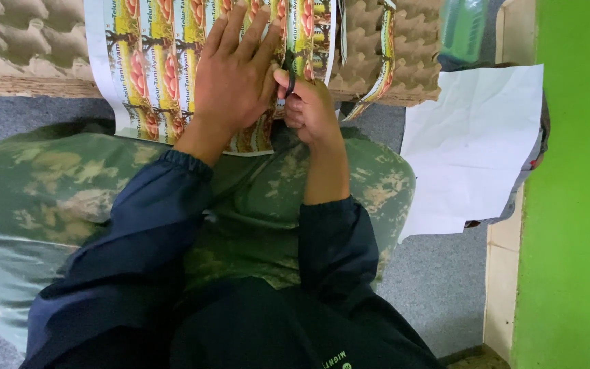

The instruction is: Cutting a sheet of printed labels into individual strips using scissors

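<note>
grey carpet floor (438, 287) and a bright green wall (575, 205) on the right frame a seated person, who works over a lap covered in camouflage cloth (69, 184).

the printed sheet (151, 61) of repeating yellow-and-red labels lies partly on the lap and partly up on a stack of brown egg trays (22, 41), which seems to serve as a firm backing to work against. the left hand (233, 75) lies flat on the sheet, fingers spread, apparently pinning it so it does not slide or curl. the right hand (308, 106), just beside it and touching its edge, is closed around the dark handles of a small pair of scissors (287, 82), thumb through a loop; the blades are hidden against the paper, so how far they are parted cannot be told. the scissors sit at the sheet's right side, where the columns of labels end.

a narrow cut strip (380, 68) of the same print hangs down over the egg trays, just right of the sheet and apart from it.

further right, a crumpled white paper (472, 143) rests on the floor near the wall, well apart from the hands. something green and blurred (462, 27) stands at the top edge; what it is cannot be told.
</note>
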